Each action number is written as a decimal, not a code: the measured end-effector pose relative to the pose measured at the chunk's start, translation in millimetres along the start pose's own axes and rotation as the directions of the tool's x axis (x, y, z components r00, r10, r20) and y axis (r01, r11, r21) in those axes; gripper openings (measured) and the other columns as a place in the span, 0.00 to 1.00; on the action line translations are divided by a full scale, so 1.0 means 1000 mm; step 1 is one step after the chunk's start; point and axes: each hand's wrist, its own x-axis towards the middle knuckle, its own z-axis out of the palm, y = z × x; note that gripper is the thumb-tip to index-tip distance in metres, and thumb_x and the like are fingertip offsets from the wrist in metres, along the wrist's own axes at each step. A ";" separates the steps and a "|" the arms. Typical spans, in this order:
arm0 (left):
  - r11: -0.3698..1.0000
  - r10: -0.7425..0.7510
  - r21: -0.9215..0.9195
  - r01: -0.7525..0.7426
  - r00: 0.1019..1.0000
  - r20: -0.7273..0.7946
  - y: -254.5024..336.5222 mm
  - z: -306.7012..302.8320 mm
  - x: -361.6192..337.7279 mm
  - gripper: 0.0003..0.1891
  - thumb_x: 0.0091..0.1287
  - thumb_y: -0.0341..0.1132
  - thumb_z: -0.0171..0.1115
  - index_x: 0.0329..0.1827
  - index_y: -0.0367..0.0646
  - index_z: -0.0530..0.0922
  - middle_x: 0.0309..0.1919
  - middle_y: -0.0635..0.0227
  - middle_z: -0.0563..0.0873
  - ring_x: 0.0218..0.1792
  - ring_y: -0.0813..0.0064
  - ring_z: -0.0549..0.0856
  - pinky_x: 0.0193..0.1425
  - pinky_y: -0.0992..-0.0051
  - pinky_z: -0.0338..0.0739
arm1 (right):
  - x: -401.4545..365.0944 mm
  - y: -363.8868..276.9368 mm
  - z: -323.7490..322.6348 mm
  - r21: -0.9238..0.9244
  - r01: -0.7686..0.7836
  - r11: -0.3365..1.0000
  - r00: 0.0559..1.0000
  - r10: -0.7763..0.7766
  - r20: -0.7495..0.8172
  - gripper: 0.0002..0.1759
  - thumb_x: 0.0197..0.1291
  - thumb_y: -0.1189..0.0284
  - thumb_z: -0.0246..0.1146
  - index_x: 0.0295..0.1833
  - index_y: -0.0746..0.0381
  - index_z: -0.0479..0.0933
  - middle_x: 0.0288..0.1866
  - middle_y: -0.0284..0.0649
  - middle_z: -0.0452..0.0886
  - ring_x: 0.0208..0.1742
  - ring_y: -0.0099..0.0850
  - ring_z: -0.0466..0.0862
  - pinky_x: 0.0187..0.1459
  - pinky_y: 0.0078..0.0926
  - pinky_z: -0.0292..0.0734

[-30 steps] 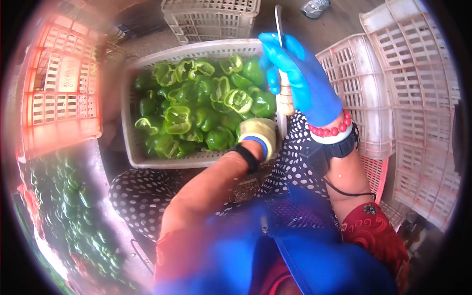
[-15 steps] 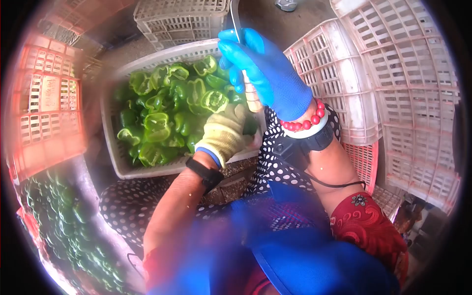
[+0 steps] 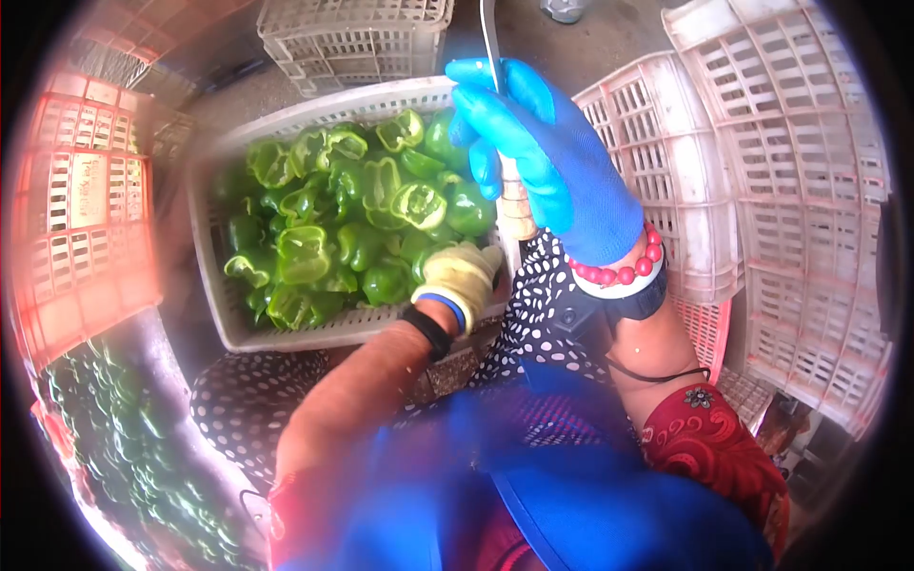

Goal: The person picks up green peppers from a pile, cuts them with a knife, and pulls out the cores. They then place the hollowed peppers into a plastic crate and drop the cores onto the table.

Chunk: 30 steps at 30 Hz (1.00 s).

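Observation:
My right hand, in a blue glove, is closed around the pale ringed handle of a knife. The narrow knife blade points up, away from me, above the crate's right end. My left hand, in a pale yellow glove, reaches down into the near right corner of the white plastic crate. Its fingers are curled, with the tips hidden, so what they grip cannot be made out. Beside it lie many cut green bell peppers, several showing their hollow insides. A smooth, rounded pepper lies just beyond the left hand.
Stacked white crates rise on the right, with a red crate low beside them. Another crate stands behind the peppers. An orange-red crate is on the left, above a blurred heap of green peppers.
My left hand has moved right and toward me, from over the cut peppers down into the crate's near right corner. My right hand has shifted slightly right and nearer with the knife.

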 end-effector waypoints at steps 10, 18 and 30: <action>0.990 0.015 -0.142 0.007 0.988 0.151 -0.014 -0.056 0.003 0.20 0.70 0.40 0.60 0.63 0.46 0.79 0.47 0.54 0.91 0.46 0.47 0.91 0.52 0.56 0.85 | 0.011 0.017 -0.009 0.052 0.076 0.996 0.997 -0.075 -0.014 0.20 0.77 0.62 0.61 0.65 0.62 0.77 0.42 0.33 0.83 0.32 0.19 0.80 0.35 0.18 0.76; 0.934 -0.356 -0.069 0.350 0.930 -0.095 -0.098 -0.037 0.047 0.21 0.67 0.53 0.66 0.51 0.45 0.85 0.43 0.55 0.91 0.43 0.50 0.91 0.51 0.55 0.84 | 0.015 0.012 -0.003 0.035 0.051 0.998 0.999 -0.050 -0.015 0.18 0.76 0.62 0.62 0.64 0.60 0.77 0.42 0.33 0.83 0.32 0.20 0.80 0.33 0.19 0.78; 0.989 -0.129 -0.140 0.039 0.682 -0.720 -0.073 -0.037 -0.006 0.25 0.64 0.35 0.65 0.65 0.42 0.75 0.55 0.50 0.84 0.56 0.45 0.84 0.60 0.47 0.77 | 0.017 0.018 0.002 0.077 0.039 0.996 0.999 -0.039 0.000 0.19 0.76 0.62 0.63 0.63 0.63 0.75 0.39 0.33 0.81 0.29 0.19 0.79 0.30 0.20 0.79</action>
